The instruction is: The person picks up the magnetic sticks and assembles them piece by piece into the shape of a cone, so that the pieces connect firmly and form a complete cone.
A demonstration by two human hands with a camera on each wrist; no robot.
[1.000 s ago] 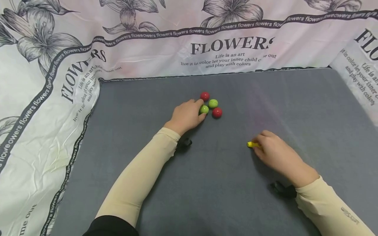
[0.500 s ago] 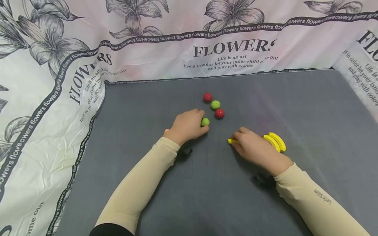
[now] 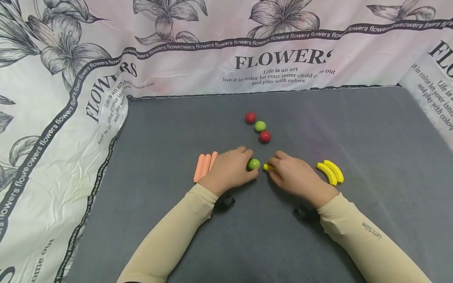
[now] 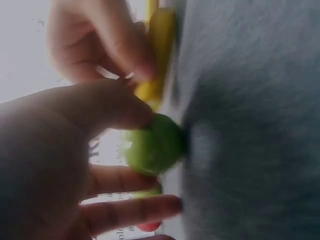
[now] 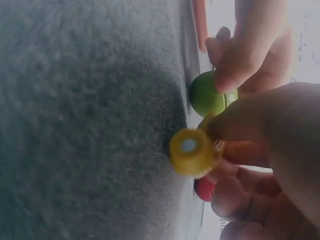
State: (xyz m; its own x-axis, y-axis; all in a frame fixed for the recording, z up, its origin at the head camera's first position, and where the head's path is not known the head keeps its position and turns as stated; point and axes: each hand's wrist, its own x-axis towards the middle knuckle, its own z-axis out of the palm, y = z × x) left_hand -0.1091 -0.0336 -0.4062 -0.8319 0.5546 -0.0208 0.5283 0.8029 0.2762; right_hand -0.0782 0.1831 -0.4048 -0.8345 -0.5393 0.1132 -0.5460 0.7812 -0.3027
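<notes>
My left hand (image 3: 231, 169) pinches a small green ball (image 3: 253, 164) between thumb and fingers near the middle of the table. In the left wrist view the thumb lies on the green ball (image 4: 154, 144), with other fingers stretched out beside it. Just to the right, my right hand (image 3: 301, 177) pinches a yellow toy banana (image 3: 268, 167), mostly hidden by the fingers. The right wrist view shows the round end of the banana (image 5: 192, 152) with a pale spot. Ball and banana are close together; the head view shows a narrow gap.
Behind the hands lie a red ball (image 3: 251, 117), a grooved green ball (image 3: 260, 126) and another red ball (image 3: 265, 136). Several salmon-coloured sticks (image 3: 203, 168) lie left of my left hand. Two yellow toy bananas (image 3: 330, 172) rest right of my right hand. A flower-print sheet (image 3: 191, 70) borders the grey table.
My left hand has drawn the green ball nearer to me, away from the other balls. My right hand has moved left with the banana. The sticks and two bananas have come into view.
</notes>
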